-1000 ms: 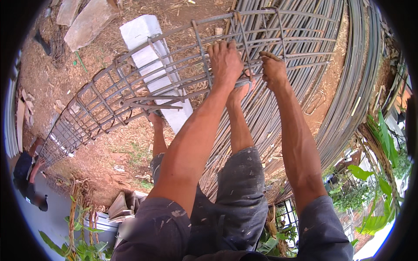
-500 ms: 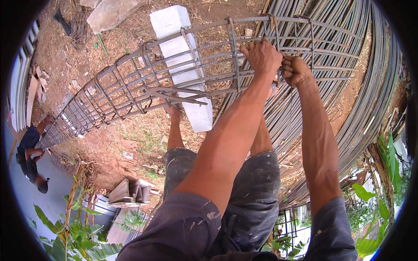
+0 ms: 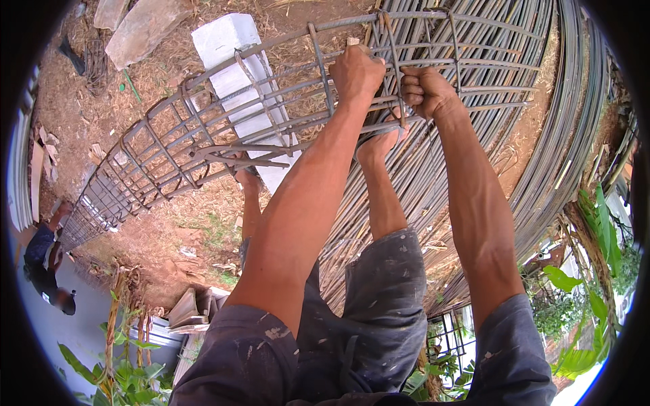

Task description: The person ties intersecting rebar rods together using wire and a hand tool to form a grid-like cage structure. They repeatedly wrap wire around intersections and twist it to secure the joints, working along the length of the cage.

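Head view: both forearms rise from the lower edge to the upper middle of the frame. The left hand [image 3: 357, 73] is clenched around a bar of the rebar cage [image 3: 203, 145], knuckles up. The right hand [image 3: 425, 91] sits just beside it, to its right, fisted around a neighbouring bar and a stirrup of the same cage; whether it also holds a tool cannot be told.

The cage is a long frame of straight bars and square stirrups. It runs from the upper right of the frame down to the middle left, narrowing with distance. It lies across a white block [image 3: 233, 74] in the upper middle.

Under the hands, a bare foot [image 3: 379, 143] stands on a pile of rods [image 3: 542, 135] that fills the right half of the frame. A second foot [image 3: 247, 177] shows left of it, beside the block.

Bare soil [image 3: 88, 122] with dry grass fills the upper left. A stone slab [image 3: 145, 30] lies at the top left. Another person [image 3: 47, 267] crouches at the far left edge. Green leaves [image 3: 122, 372] fill the lower left corner.
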Motion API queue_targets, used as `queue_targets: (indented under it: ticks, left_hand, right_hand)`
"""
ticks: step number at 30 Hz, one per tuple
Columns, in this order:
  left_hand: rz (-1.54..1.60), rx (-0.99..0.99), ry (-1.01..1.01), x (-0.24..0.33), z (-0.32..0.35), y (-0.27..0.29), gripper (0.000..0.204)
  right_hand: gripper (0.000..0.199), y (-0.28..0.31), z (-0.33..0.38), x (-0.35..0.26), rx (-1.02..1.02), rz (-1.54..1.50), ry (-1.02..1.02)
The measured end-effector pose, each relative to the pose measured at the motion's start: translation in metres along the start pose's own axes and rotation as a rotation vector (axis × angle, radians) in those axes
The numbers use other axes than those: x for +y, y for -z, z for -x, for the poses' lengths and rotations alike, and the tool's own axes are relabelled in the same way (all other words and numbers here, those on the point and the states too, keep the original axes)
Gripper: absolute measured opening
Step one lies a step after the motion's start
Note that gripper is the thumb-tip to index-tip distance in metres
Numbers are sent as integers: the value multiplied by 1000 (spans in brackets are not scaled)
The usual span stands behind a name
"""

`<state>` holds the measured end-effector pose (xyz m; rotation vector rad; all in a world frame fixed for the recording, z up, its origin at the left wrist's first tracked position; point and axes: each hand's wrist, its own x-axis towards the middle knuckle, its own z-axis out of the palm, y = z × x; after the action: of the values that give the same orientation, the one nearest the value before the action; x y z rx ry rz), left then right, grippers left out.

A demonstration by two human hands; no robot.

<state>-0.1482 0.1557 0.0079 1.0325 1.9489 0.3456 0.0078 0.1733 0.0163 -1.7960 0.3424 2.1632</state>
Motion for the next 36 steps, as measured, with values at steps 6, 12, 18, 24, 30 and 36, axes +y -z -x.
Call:
queue_targets:
  ticks: [6,12,18,24,30,36]
  left_hand:
    - [75,53,-118,-11,-4,-8,19]
    - [154,224,-500,-16,19,-14,11]
    - [67,265,-752,-30,14,-11,14]
    - [151,162,-587,-24,15,-9,15]
    - [68,280,-536,-18,51,0,23]
    - [146,453,-477,-44,98,25,16]
  right_hand:
    - [22,5,-1,-6,-112,279,35]
    - [17,3,3,-11,-3,470,87]
    - [14,2,16,3,172,698,366]
    - [21,12,-3,14,327,868,629]
    - [26,24,12,15,688,895,554]
    - [22,4,68,57,371,374,481]
